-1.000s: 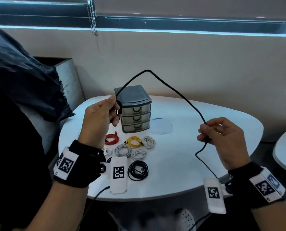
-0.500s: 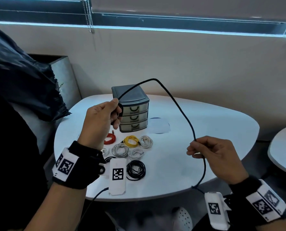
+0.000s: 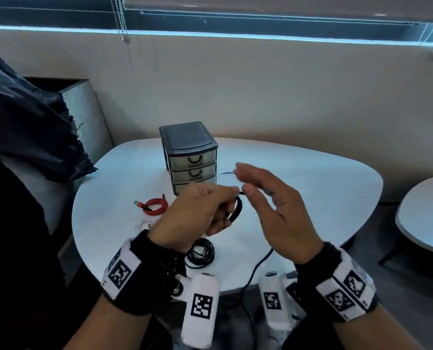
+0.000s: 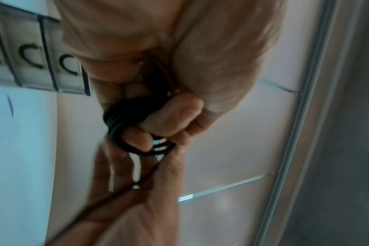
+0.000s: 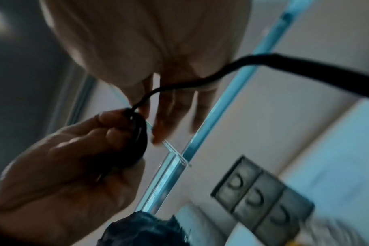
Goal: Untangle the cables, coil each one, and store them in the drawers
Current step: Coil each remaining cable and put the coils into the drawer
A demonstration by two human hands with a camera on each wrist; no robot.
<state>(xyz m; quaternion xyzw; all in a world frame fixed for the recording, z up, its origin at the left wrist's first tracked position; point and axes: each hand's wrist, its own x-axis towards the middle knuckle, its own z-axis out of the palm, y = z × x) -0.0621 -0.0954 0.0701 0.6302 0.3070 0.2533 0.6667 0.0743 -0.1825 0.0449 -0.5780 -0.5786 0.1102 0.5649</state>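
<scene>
My left hand [image 3: 229, 203] grips a small coil of black cable [image 3: 237, 209] above the white table [image 3: 311, 185], its fingers curled through the loops [image 4: 116, 119]. My right hand [image 3: 250, 180] is right beside it, fingers straight and blurred, thumb near the left index finger. The cable's free length [image 5: 305, 69] runs across the right palm and hangs off the front table edge [image 3: 258, 266]. The grey three-drawer unit [image 3: 190, 157] stands just behind the hands, all drawers closed.
A coiled red cable [image 3: 156, 205] lies left of the hands, a coiled black cable [image 3: 200, 253] under my left wrist, and white cables [image 3: 144, 224] show partly. A black bag [image 3: 28, 127] fills the left. A second table [image 3: 427, 218] stands at right.
The hands have come together. The tall arc of cable between them is gone, taken into the coil in my left hand. My right hand's fingers have straightened.
</scene>
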